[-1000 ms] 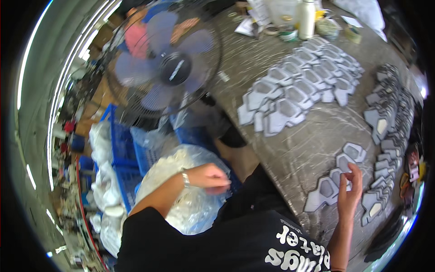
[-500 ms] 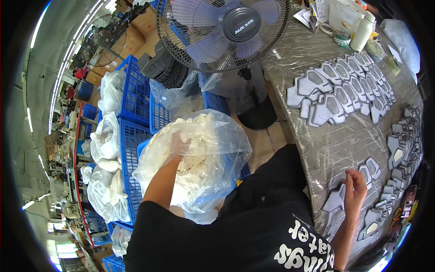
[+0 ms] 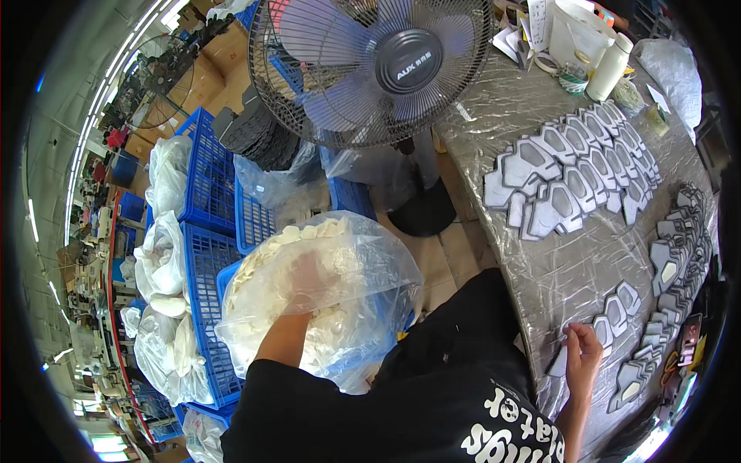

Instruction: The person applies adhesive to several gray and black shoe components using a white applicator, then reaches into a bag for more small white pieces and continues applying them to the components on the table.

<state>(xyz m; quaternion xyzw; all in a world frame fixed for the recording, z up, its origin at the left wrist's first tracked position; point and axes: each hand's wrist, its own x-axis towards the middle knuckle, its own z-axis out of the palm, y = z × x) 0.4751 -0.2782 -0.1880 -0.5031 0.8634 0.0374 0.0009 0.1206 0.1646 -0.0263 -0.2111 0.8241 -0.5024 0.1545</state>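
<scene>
My left hand (image 3: 307,279) reaches into a large clear plastic bag (image 3: 390,258) full of small cream-coloured flat pieces (image 3: 270,247). Clear film covers it and its fingers are blurred, so its grip is not readable. Over the table at the right, my right hand (image 3: 584,353) hovers with loosely bent fingers and nothing visible in them. Close by its fingertips lies a grey flat cut piece (image 3: 557,363), partly hidden by the hand. Several grey pieces with a rounded raised patch (image 3: 615,312) lie in an overlapping row just beyond.
Overlapping grey pieces (image 3: 571,174) cover the table's far part (image 3: 471,139); another long row (image 3: 656,332) runs along its right. A standing fan (image 3: 409,62) is ahead. Blue crates (image 3: 208,270) with white bags (image 3: 166,258) stand left. A pale bottle (image 3: 610,68) stands at the back.
My right hand has moved a little left and down, closer to the single grey piece. My left hand stays inside the bag, now further under the film. The whole view has shifted slightly.
</scene>
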